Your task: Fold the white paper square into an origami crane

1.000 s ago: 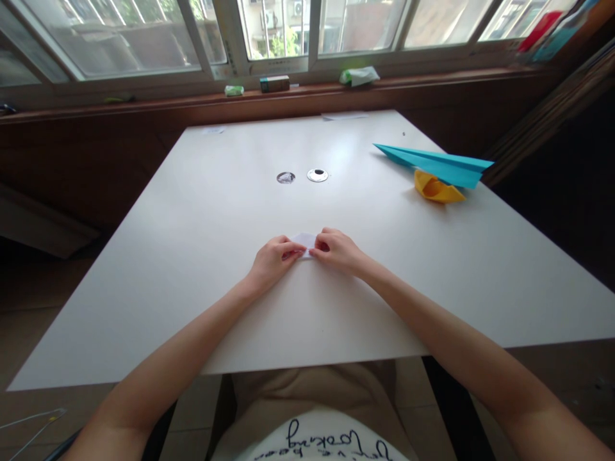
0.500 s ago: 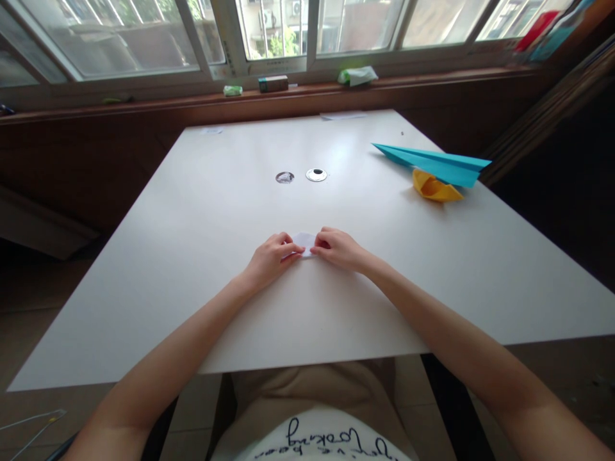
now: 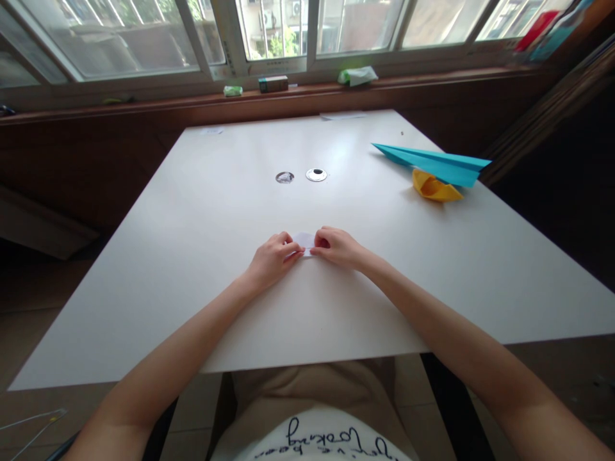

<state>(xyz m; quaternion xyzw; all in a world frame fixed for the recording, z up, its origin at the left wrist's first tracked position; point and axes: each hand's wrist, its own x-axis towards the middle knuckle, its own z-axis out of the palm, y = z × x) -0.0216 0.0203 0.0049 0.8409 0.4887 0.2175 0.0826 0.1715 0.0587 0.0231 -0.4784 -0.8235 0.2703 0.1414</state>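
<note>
Both hands, left [image 3: 271, 258] and right [image 3: 337, 246], pinching small white folded paper [image 3: 304, 240] on tabletop [image 3: 216, 211]; folding unfinished. Blue plane [image 3: 435, 163], yellow boat [image 3: 434, 187] already done.

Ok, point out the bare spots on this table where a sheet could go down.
The table is bare all along its left half, left of the left hand. It is also bare between the right hand and the near right edge. It is crowded at the far right, where the blue plane overlaps the yellow fold, and around the white paper.
</note>
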